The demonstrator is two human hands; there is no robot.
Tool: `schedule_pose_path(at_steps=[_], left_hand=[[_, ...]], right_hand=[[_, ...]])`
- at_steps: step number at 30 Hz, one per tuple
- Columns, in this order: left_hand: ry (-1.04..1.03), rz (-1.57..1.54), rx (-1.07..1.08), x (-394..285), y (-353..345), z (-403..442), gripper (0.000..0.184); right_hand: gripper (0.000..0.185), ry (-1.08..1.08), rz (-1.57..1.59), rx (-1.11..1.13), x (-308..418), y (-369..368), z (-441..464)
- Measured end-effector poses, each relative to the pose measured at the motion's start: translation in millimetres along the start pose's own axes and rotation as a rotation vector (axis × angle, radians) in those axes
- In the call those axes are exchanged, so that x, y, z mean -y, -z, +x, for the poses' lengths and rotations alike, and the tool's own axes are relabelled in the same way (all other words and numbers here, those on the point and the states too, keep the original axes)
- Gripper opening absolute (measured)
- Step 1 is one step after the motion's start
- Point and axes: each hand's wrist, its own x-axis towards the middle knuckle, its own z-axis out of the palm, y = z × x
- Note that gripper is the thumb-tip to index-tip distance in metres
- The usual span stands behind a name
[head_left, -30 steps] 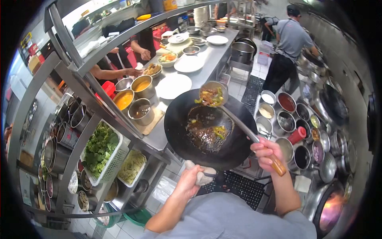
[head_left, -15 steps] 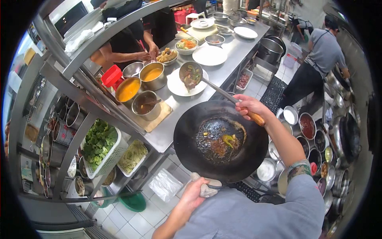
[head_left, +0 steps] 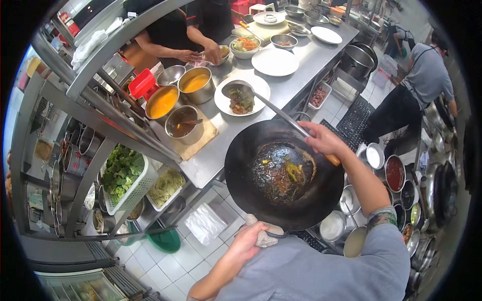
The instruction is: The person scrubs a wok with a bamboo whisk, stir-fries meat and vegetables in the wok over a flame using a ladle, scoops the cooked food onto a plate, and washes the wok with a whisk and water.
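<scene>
My right hand [head_left: 324, 139] is closed around the long ladle [head_left: 281, 113] near its wooden end. The ladle's bowl is tipped low over a white plate [head_left: 221, 105] on the steel counter. Dark, saucy food with green pieces [head_left: 242, 104] lies on the plate at the bowl's lip. My left hand [head_left: 247, 241] grips a folded cloth [head_left: 266, 238] at the near rim of the black wok [head_left: 246, 185], around its handle. Brown sauce and a few yellow-green bits [head_left: 293, 172] are left in the wok, which I hold beside the counter edge.
Pots of orange sauce [head_left: 163, 102] and a pot with brown liquid [head_left: 183, 125] stand left of the plate. Across the counter [head_left: 296, 93] a co-worker's hands [head_left: 211, 50] work at a bowl. Another person [head_left: 427, 70] stands right. Sauce containers [head_left: 395, 173] crowd my right side.
The ladle's bowl has tipped over, and food that was in it now rests on the plate. The view has shifted slightly. My left hand keeps its hold on the cloth and wok.
</scene>
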Motion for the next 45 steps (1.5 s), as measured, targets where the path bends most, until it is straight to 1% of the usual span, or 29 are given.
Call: schedule_pose_path(at_steps=[5,8,9,12,13,16,17,20,21,22,24,25,28,30,31,35,38,39,42,43,45], left_hand=[[0.001,0.021,0.002,-5,-11,0,0.021],[-0.003,0.034,0.008,-7,-11,1,0.022],[-0.005,0.041,0.006,-8,-11,2,0.023],[0.008,0.063,0.008,-9,0,10,0.025],[0.003,0.065,0.017,-9,3,13,0.023],[-0.007,0.086,0.042,-21,6,14,0.022],[-0.005,0.083,0.045,-26,3,11,0.023],[0.007,0.131,0.057,-39,6,14,0.022],[0.016,0.158,0.062,-43,9,16,0.021],[-0.002,0.168,0.09,-46,11,19,0.021],[-0.023,0.189,0.144,-50,14,23,0.021],[-0.093,0.176,0.145,-49,11,26,0.02],[-0.273,0.287,0.216,-51,-9,28,0.037],[-0.427,0.413,0.183,-45,-17,40,0.043],[-0.507,0.48,0.169,-41,-20,47,0.046],[-0.646,0.585,0.145,-27,-25,81,0.046],[-0.641,0.595,0.153,-36,-28,92,0.047],[-0.542,0.535,0.185,-43,-25,98,0.042],[-0.294,0.451,0.238,-75,-20,91,0.035],[-0.262,0.368,0.226,-80,-24,79,0.035],[-0.221,0.319,0.231,-81,-29,70,0.036]], right_hand=[[0.064,0.181,-0.347,-0.151,-8,-16,-9],[0.065,0.227,-0.414,-0.209,-5,-26,-17],[0.065,0.26,-0.399,-0.235,-8,-30,-17],[0.066,0.201,-0.376,-0.22,-7,-38,-23],[0.065,0.209,-0.384,-0.216,-5,-38,-25],[0.065,0.163,-0.302,-0.294,-3,-55,-36],[0.063,0.271,-0.282,-0.349,-15,-60,-36],[0.061,-0.087,0.208,-0.244,28,-63,-73],[0.06,-0.107,0.384,-0.244,39,-64,-92],[0.061,-0.131,0.465,-0.254,41,-63,-113],[0.054,-0.267,0.554,-0.329,57,-63,-158],[0.053,-0.333,0.552,-0.37,60,-66,-176],[0.051,-0.52,0.567,-0.47,70,-87,-214],[0.051,-0.639,0.595,-0.5,79,-105,-220],[0.046,-0.648,0.77,-0.522,79,-115,-219],[0.034,-0.539,1.366,-0.442,107,-125,-192],[0.032,-0.286,1.858,-0.19,76,-128,-182],[0.033,-0.165,2.076,-0.112,64,-133,-185],[0.035,-0.012,2.207,-0.076,36,-163,-214],[0.037,0.032,2.116,-0.099,31,-174,-221],[0.036,-0.074,1.985,-0.232,24,-173,-230]])
